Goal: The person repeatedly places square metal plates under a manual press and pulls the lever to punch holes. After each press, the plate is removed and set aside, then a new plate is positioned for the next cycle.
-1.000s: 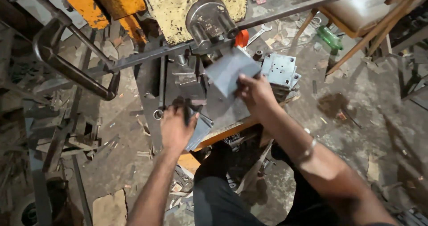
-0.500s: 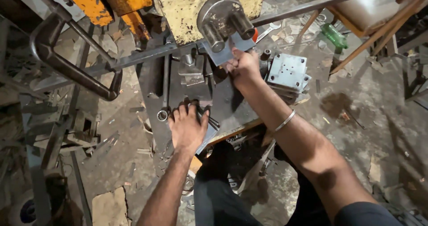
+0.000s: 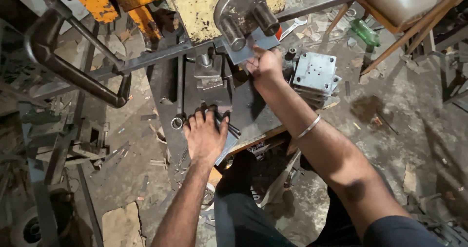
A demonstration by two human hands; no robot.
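My right hand (image 3: pixel 265 64) grips a flat grey metal sheet (image 3: pixel 246 47) and holds it under the round steel head (image 3: pixel 241 13) of a yellow press machine (image 3: pixel 200 8). My left hand (image 3: pixel 204 135) lies flat, fingers spread, on a stack of grey metal sheets (image 3: pixel 226 142) at the front of the dark steel bed (image 3: pixel 248 110). A small steel die block (image 3: pixel 209 71) sits on the bed between the two hands. A thin bangle is on my right wrist.
A square drilled steel plate stack (image 3: pixel 314 74) sits right of the bed. A long steel lever bar (image 3: pixel 336 1) runs to the upper right. A curved dark pipe handle (image 3: pixel 73 71) is at left. A green bottle (image 3: pixel 365 32), a wrench (image 3: pixel 295 28) and metal scraps lie on the floor.
My right hand carried the sheet up from above the bed and pushed it under the round press head. My left hand stayed on the stack.
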